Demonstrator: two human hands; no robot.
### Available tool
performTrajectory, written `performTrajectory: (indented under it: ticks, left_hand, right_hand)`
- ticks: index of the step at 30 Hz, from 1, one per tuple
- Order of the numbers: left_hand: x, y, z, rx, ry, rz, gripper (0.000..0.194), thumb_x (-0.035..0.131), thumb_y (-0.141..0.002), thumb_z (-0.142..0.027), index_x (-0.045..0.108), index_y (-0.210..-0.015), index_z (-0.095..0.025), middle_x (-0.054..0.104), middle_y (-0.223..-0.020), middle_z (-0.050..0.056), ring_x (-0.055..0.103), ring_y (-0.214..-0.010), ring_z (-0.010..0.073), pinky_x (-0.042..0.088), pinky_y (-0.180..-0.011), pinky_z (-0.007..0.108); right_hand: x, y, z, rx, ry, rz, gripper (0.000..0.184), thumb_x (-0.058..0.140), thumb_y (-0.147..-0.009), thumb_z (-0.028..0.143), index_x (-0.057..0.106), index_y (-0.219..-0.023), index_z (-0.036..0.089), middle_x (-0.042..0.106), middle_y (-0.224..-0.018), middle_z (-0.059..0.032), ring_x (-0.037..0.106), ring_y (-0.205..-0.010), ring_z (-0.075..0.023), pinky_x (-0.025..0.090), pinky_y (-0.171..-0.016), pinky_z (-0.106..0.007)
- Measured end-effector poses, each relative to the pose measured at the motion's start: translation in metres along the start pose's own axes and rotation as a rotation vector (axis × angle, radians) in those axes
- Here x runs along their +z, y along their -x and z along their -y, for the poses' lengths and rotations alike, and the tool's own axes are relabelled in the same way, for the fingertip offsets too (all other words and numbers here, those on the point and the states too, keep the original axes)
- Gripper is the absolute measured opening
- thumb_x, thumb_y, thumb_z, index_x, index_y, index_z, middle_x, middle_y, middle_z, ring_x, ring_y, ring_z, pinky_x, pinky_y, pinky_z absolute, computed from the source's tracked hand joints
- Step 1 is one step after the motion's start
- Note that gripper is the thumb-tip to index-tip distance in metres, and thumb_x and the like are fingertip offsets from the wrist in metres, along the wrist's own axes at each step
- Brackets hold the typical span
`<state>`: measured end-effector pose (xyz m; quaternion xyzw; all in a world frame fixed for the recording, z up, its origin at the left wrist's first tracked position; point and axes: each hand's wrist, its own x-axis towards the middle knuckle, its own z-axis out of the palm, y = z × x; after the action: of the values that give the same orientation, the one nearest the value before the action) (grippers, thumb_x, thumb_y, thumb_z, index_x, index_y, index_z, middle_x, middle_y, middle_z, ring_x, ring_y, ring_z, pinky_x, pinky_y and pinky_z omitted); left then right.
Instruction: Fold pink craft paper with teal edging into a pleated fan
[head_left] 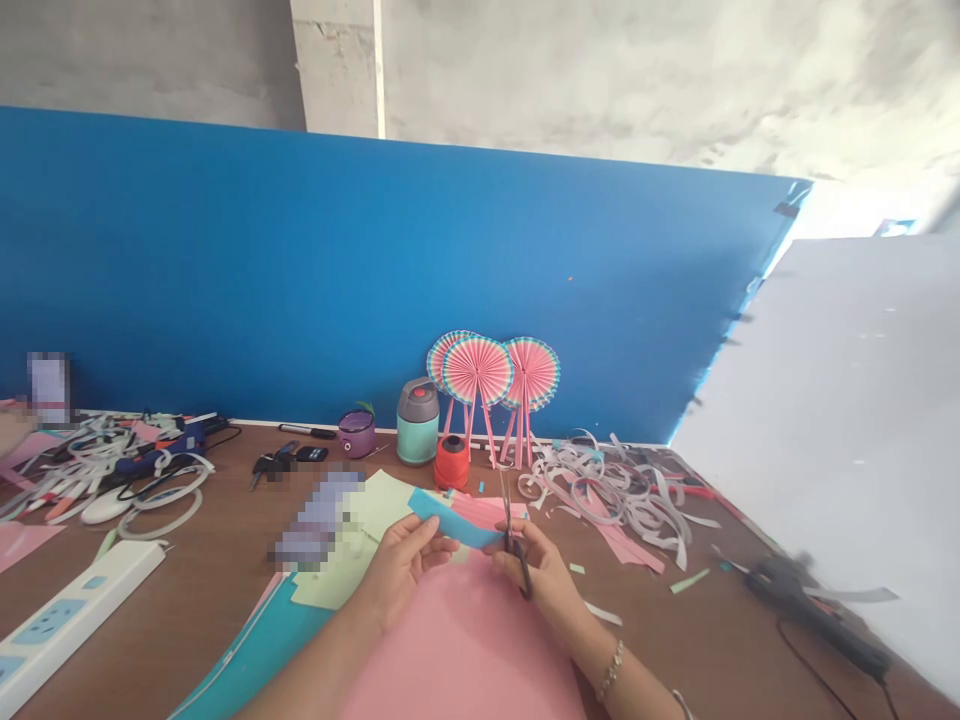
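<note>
**Blue strip meets scissors above a pink sheet**

The left hand (405,570) pinches one end of a blue paper strip (450,520) between thumb and curled fingers, a narrow grip. The strip runs across to the right hand (536,578), which is closed around the black-handled scissors (517,560). Their blades point up and away, crossing the strip's far end. Both hands hover above a pink paper sheet (465,650), with a teal paper sheet (255,640) beside it and a pale green paper sheet (349,555) overlapping both. A beaded bracelet (609,670) circles the right wrist.

The wooden table (675,630) is busy on every side. Curled paper offcuts (600,490) pile up just right of the hands, and another tangle (97,470) lies far to the left, among what may be tools. Along the back, against a blue board (375,280), stand three pink-and-teal paper fans (476,370) on sticks, a teal flask (418,422) with a grey lid, an orange thread spool (451,462) and a purple cup (357,434). A white power strip (67,620) sits at the near left edge, and a blurred black glue gun (817,615) lies at the right — its cord trails toward the table's near edge.
</note>
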<state>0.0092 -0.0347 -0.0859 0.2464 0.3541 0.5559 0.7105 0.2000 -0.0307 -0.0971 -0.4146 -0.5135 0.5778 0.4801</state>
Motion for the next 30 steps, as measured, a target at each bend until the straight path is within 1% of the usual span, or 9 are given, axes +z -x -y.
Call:
performTrajectory:
  ticks: [4,9,12,15,18,22,25,28,30]
  left_hand:
    - [0.001,0.0,0.001,-0.035,0.037,-0.012,0.023,0.079,-0.062,-0.02,0.058,-0.069,-0.015,0.068,-0.062,0.0,0.068,-0.064,0.0133,0.052,-0.056,0.017]
    - [-0.001,-0.001,0.003,-0.05,0.066,-0.003,0.021,0.077,-0.065,-0.017,0.057,-0.068,-0.015,0.068,-0.062,0.001,0.069,-0.065,0.0138,0.053,-0.056,0.018]
    - [-0.001,-0.001,0.002,-0.053,0.078,-0.006,0.024,0.078,-0.064,-0.017,0.054,-0.066,-0.016,0.067,-0.06,0.001,0.068,-0.065,0.0141,0.053,-0.057,0.018]
    - [-0.001,0.0,0.003,-0.056,0.051,0.007,0.025,0.079,-0.062,-0.019,0.055,-0.066,-0.016,0.067,-0.063,0.001,0.068,-0.067,0.0141,0.052,-0.06,0.019]
    - [-0.002,0.0,0.004,-0.065,-0.029,0.025,0.025,0.078,-0.063,-0.026,0.055,-0.066,-0.016,0.066,-0.062,0.001,0.065,-0.061,0.0118,0.047,-0.053,0.018]
    - [-0.007,-0.002,0.0,0.083,-0.241,0.023,0.022,0.071,-0.068,-0.035,0.06,-0.073,-0.017,0.062,-0.061,-0.002,0.057,-0.056,0.0095,0.04,-0.051,0.019]
    - [-0.009,-0.003,-0.009,0.213,-0.54,0.033,0.022,0.065,-0.071,-0.038,0.065,-0.08,-0.019,0.065,-0.071,-0.001,0.057,-0.065,0.0123,0.041,-0.059,0.022]
    - [-0.008,-0.002,-0.014,0.278,-0.848,0.043,0.02,0.063,-0.068,-0.033,0.07,-0.081,-0.018,0.07,-0.085,0.003,0.059,-0.083,0.0186,0.042,-0.074,0.027]
    - [-0.006,0.0,-0.014,0.289,-0.995,0.064,0.02,0.061,-0.068,-0.028,0.072,-0.082,-0.019,0.071,-0.086,0.004,0.06,-0.085,0.0203,0.041,-0.077,0.029]
  right_hand:
    - [0.0,-0.001,0.002,-0.056,-0.05,-0.046,0.044,0.079,-0.057,0.036,0.054,-0.09,0.021,0.065,-0.075,-0.0018,0.056,-0.064,-0.0149,0.043,-0.059,-0.025]
    - [-0.004,-0.004,-0.003,-0.095,-0.041,-0.143,0.045,0.079,-0.057,0.036,0.054,-0.093,0.021,0.063,-0.078,-0.0029,0.055,-0.066,-0.0159,0.044,-0.061,-0.027]
    - [-0.004,-0.003,-0.003,-0.091,-0.021,-0.142,0.047,0.078,-0.057,0.035,0.054,-0.094,0.021,0.062,-0.079,-0.003,0.054,-0.064,-0.0152,0.042,-0.056,-0.025]
    - [-0.001,-0.002,0.0,-0.07,0.014,-0.125,0.042,0.078,-0.054,0.034,0.055,-0.087,0.02,0.057,-0.067,0.0013,0.045,-0.053,-0.0105,0.034,-0.047,-0.021]
    - [-0.002,-0.002,0.0,-0.075,0.036,-0.13,0.036,0.075,-0.057,0.032,0.054,-0.084,0.02,0.048,-0.058,0.006,0.036,-0.046,-0.007,0.029,-0.045,-0.02]
    - [-0.007,-0.002,-0.002,-0.188,0.097,-0.095,0.029,0.069,-0.065,0.028,0.054,-0.089,0.02,0.055,-0.068,0.0018,0.048,-0.058,-0.0112,0.039,-0.053,-0.022]
    - [-0.009,0.0,-0.003,-0.289,0.182,-0.046,0.022,0.062,-0.072,0.026,0.055,-0.091,0.019,0.059,-0.084,-0.0036,0.054,-0.076,-0.0158,0.045,-0.067,-0.026]
    - [-0.009,0.002,-0.004,-0.292,0.281,-0.049,0.02,0.057,-0.075,0.024,0.054,-0.095,0.02,0.058,-0.085,-0.0028,0.053,-0.072,-0.0142,0.044,-0.064,-0.024]
    - [-0.01,0.002,-0.006,-0.282,0.326,-0.076,0.022,0.056,-0.076,0.022,0.053,-0.097,0.02,0.057,-0.084,-0.002,0.05,-0.069,-0.0131,0.042,-0.059,-0.023]
